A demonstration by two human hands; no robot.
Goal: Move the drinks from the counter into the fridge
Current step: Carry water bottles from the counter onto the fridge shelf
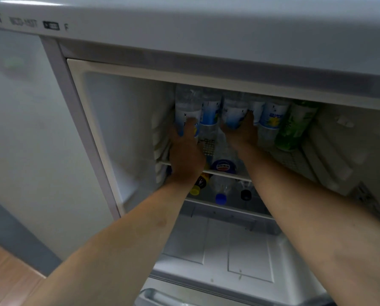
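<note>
A: From the head view, where are the drinks?

B: Inside the open white fridge point(122, 120), standing in a row on its upper wire shelf point(226, 173). The left hand point(184, 149) curls its fingers point(190, 127) round the clear plastic water bottle with a blue-and-white label point(188, 111) at the shelf's left end. The right hand point(243, 131) wraps round a second bottle of the same kind point(234, 111) near the middle. More like them stand between and beside these, and a green-labelled bottle point(295, 127) leans at the right end.

A: How would they handle?

B: I judge them full, so fairly heavy, with thin walls that give under a squeeze. The label band is the least slippery place; the grip there looks sensible.

A: What's unclear?

B: The bottle caps are cut off by the fridge's upper edge. The right fingertips are hidden behind their bottle. The lower shelf point(224, 206) holds bottles lying down, showing a yellow cap point(194, 191), a blue cap point(220, 198) and a black cap point(246, 194); their bodies blur. No counter shows.
</note>
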